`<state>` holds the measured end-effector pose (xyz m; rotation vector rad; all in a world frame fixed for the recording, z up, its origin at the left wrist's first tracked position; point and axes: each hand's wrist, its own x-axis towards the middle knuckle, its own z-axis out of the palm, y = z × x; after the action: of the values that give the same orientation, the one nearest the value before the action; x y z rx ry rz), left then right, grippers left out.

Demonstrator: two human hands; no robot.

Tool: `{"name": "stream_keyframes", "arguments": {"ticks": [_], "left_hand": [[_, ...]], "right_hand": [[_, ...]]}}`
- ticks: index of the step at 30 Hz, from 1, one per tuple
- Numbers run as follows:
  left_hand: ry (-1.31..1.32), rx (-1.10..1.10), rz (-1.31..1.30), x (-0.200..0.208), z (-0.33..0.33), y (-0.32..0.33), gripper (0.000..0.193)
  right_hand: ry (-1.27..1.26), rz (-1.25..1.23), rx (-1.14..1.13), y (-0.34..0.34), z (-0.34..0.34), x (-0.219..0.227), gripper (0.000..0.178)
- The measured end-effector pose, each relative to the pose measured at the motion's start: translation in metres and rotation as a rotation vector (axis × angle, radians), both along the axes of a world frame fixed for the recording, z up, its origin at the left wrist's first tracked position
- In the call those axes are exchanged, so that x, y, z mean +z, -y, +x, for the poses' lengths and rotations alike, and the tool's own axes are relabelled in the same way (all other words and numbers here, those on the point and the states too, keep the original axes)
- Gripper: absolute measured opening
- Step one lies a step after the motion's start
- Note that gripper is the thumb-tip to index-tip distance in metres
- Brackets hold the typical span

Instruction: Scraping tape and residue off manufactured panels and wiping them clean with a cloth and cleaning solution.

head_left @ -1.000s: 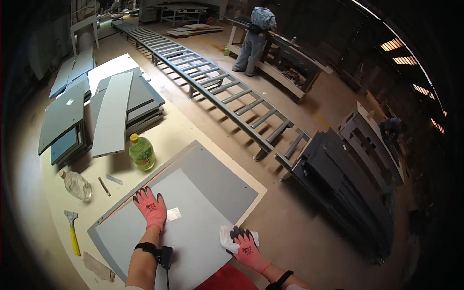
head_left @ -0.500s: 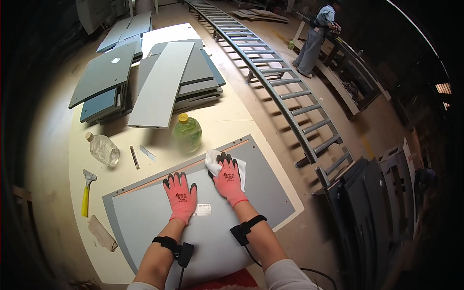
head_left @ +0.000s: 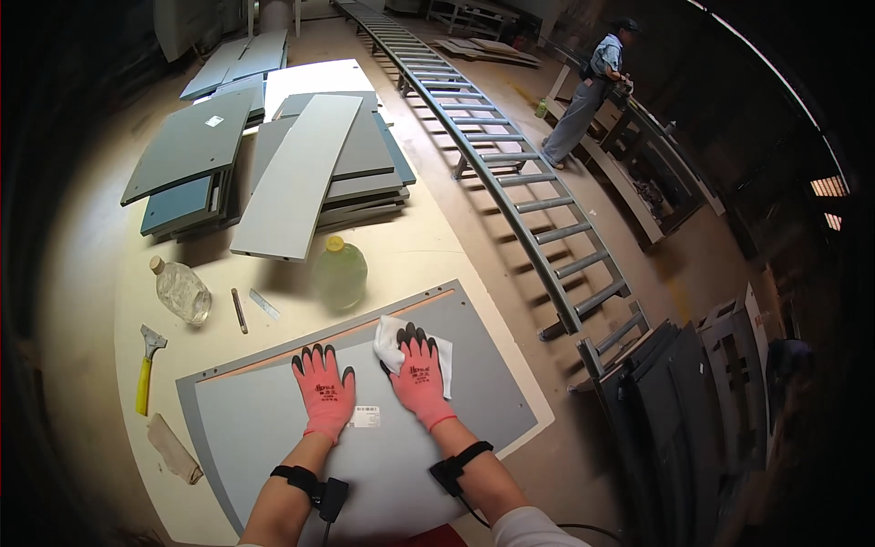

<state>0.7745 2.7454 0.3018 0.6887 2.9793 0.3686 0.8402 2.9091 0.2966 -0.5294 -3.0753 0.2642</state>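
A broad light-grey panel [head_left: 273,438] lies in front of me on a darker grey board [head_left: 483,342], which shows along the far and right sides with a thin orange strip. My left hand [head_left: 324,392], in a pink glove with black fingertips, rests flat on the light panel with fingers spread, just left of a white label [head_left: 367,417]. Gloved alike, my right hand [head_left: 420,376] presses a white cloth [head_left: 390,341] onto the surface near the far edge. The cloth bunches by the thumb side and sticks out past the fingers on the right.
Beyond the board stand a green bottle [head_left: 340,275] and a clear bottle [head_left: 182,294]. A yellow-handled scraper [head_left: 146,369], folded cloth [head_left: 173,448], pen-like stick [head_left: 239,311] and small blade [head_left: 264,304] lie leftward. Stacked panels [head_left: 301,173], a roller conveyor [head_left: 538,205] and a person [head_left: 592,91] are farther off.
The whole view has shifted slightly. My right hand and the white cloth have slid a little nearer to me over the panel. My left hand keeps its place beside the label.
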Motion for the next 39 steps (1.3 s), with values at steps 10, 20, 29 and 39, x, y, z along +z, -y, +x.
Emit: {"name": "stream_keyframes", "arguments": {"ticks": [10,20,29,39], "left_hand": [[0.029,0.032,0.014,0.000,0.007,0.009,0.061],[-0.057,0.154,0.657,0.013,0.042,0.128,0.060],[-0.012,0.448,0.064,-0.019,0.107,0.267,0.061],[0.035,0.487,0.028,-0.028,0.115,0.260,0.058]], "right_hand": [[0.185,-0.045,0.017,0.056,0.220,0.009,0.064],[-0.694,-1.120,-0.751,0.027,0.309,0.037,0.057],[-0.038,-0.119,0.017,0.008,0.016,0.009,0.056],[0.013,-0.078,0.814,0.332,-0.101,-0.002,0.063]]}}
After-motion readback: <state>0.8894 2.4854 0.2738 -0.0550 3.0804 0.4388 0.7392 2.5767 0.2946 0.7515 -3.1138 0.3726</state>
